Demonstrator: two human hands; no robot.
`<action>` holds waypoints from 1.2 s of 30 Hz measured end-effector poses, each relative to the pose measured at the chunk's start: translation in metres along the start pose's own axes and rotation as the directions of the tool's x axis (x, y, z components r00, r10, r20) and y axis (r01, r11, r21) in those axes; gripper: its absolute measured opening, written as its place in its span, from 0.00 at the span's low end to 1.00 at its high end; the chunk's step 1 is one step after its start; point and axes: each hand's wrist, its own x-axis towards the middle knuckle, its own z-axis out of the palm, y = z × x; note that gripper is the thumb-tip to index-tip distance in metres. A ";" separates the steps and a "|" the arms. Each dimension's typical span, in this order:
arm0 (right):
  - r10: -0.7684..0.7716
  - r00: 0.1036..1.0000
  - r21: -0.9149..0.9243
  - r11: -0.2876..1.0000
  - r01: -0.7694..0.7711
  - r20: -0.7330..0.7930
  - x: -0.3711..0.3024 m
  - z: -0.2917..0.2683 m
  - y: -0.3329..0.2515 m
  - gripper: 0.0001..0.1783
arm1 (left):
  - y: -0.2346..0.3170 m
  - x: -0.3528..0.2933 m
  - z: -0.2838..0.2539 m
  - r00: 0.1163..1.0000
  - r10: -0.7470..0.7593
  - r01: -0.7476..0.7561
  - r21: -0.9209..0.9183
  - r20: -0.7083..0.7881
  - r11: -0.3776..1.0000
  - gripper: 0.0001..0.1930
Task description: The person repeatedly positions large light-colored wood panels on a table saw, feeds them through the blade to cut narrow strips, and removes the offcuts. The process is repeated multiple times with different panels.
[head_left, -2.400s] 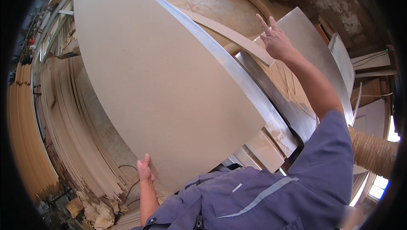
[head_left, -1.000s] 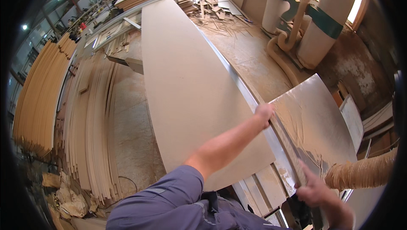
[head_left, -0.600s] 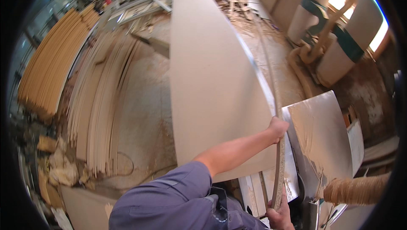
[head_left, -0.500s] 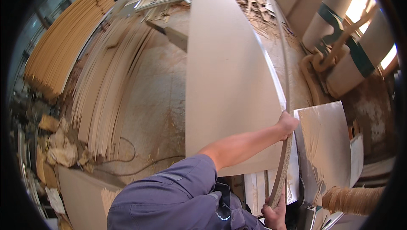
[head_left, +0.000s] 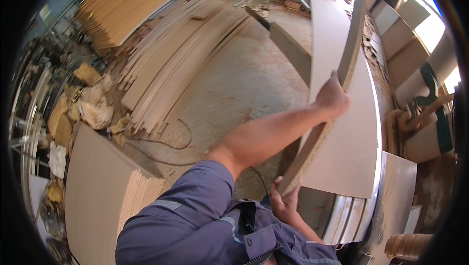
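Observation:
A long, narrow strip of particleboard (head_left: 352,45) slants over the large pale panel (head_left: 344,152), its far end running out of the top of the view. My left hand (head_left: 333,99) is closed around the strip partway along, arm stretched across my front. At the strip's near end my right hand (head_left: 286,201) grips it from below, close to my body. The strip's speckled cut edge faces right. Beneath, the panel lies flat on a machine with metal rails (head_left: 348,216); part of it is hidden by the strip and left hand.
Long boards (head_left: 188,64) lie piled on the floor to the left, beyond a near stack of panels (head_left: 97,182). A tall orange-brown stack (head_left: 132,3) stands farther back. A cable (head_left: 183,143) crosses the floor. Dust-collector bags (head_left: 420,89) and a pipe stand at right.
Both hands have carried the strip leftward from beside the panel's right edge, so it now crosses over the panel. My view and body have turned left.

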 end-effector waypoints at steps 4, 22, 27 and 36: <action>0.053 0.860 -0.012 0.998 -0.054 0.508 0.040 0.097 -0.013 0.57 | -0.002 -0.026 -0.160 0.990 0.052 -0.007 0.334 -0.128 0.943 0.44; 0.148 0.582 0.189 0.858 -0.477 0.800 0.368 0.499 -0.056 0.35 | -0.171 -0.286 -0.485 0.775 -0.183 0.490 0.392 -0.605 0.779 0.45; 0.602 0.534 0.011 0.657 -0.753 0.594 0.433 0.605 0.028 0.13 | -0.243 -0.277 -0.506 0.506 -0.502 0.804 0.173 -0.701 0.569 0.48; 0.832 0.269 -0.157 0.385 -0.909 0.485 0.544 0.675 0.145 0.10 | -0.272 -0.160 -0.567 0.266 -0.669 0.951 0.077 -0.694 0.299 0.44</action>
